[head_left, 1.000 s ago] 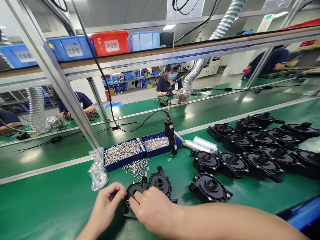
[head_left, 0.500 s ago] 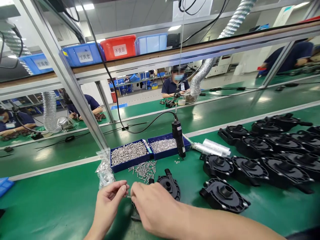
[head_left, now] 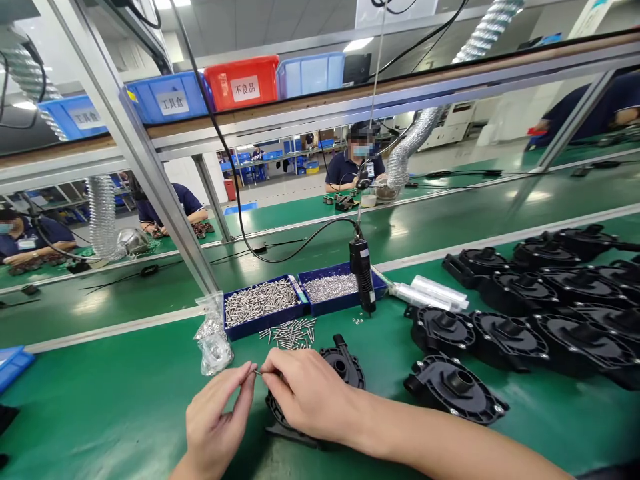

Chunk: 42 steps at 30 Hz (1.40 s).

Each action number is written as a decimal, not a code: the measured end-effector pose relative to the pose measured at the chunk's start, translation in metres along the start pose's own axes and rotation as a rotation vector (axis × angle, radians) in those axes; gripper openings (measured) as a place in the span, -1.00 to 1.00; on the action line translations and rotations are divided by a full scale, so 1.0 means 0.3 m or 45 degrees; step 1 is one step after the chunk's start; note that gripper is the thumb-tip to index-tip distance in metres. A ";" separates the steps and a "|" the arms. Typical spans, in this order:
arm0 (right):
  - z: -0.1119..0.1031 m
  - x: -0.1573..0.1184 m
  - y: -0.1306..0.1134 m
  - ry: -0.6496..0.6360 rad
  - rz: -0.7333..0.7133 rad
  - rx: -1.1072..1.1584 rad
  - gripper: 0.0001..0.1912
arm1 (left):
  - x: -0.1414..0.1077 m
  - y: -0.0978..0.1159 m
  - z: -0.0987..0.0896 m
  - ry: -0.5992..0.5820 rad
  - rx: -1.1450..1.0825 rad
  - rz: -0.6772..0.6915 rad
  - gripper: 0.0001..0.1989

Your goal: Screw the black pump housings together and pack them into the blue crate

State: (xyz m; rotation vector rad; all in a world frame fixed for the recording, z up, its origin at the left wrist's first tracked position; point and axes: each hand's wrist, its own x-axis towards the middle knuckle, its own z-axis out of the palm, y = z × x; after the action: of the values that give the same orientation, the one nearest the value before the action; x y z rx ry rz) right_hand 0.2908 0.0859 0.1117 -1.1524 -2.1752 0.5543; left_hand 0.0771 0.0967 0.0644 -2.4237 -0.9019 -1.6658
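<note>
Left hand: The left hand (head_left: 215, 417) pinches a tiny metal screw (head_left: 257, 372) between its fingertips.
Right hand: The right hand (head_left: 313, 393) has its fingers curled in and gripping the other end of that screw, as far as I can tell.
Screw in the fingers: It is up between the two hands, above the worktop (head_left: 125, 400), and not in any black case.
Near black case: This near case (head_left: 278, 412) sits under the right hand. The hand hides most of its top, so I can't tell how many screws are in it.
Next-door case: Another black case (head_left: 345, 363) lies just behind the right hand. I can't see if its screws are all there.
Cases on the right: The front case (head_left: 456, 387) has shiny screw heads (head_left: 497, 409) on its edge. More cases sit in rows behind it, and some show bright dots too. They look done to me.
Left to do: I think the near case and maybe its neighbour are not finished.
Screws and nuts: One blue tray (head_left: 270, 325) is full of screws, and a second tray (head_left: 335, 306) has nuts. Loose screws (head_left: 290, 332) lie in front.
Power screwdriver: The power screwdriver (head_left: 363, 273) hangs by the nut tray, with no hand on it.
</note>
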 end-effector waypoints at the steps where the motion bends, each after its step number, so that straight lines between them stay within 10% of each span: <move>1: -0.002 0.001 -0.002 0.001 0.003 0.020 -0.86 | -0.002 -0.003 -0.009 -0.030 0.053 0.083 -0.38; 6: -0.020 0.009 -0.010 -0.016 0.069 0.383 -0.78 | -0.031 -0.021 -0.047 -0.247 0.163 0.330 -0.14; 11: -0.025 0.006 0.002 -0.003 -0.015 0.520 -0.73 | 0.006 -0.026 -0.046 -0.037 0.235 0.272 -0.15; 16: -0.057 0.001 0.011 -0.115 -0.115 0.009 -0.76 | 0.055 -0.180 -0.100 -0.233 0.538 -0.097 -0.75; 23: -0.086 0.066 -0.043 -0.616 -0.503 -0.816 -0.90 | -0.030 -0.416 -0.110 -0.827 0.850 -0.568 -0.66; 42: -0.043 0.154 -0.077 -0.741 -0.716 -0.837 -0.93 | -0.044 -0.393 -0.062 -0.855 0.664 -0.604 -0.72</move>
State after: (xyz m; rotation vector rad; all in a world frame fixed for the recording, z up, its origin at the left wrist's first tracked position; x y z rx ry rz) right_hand 0.2659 0.1133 0.1498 -0.6278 -3.1675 -0.1206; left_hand 0.0000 0.1817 0.0293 -2.4869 -1.8272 -0.4945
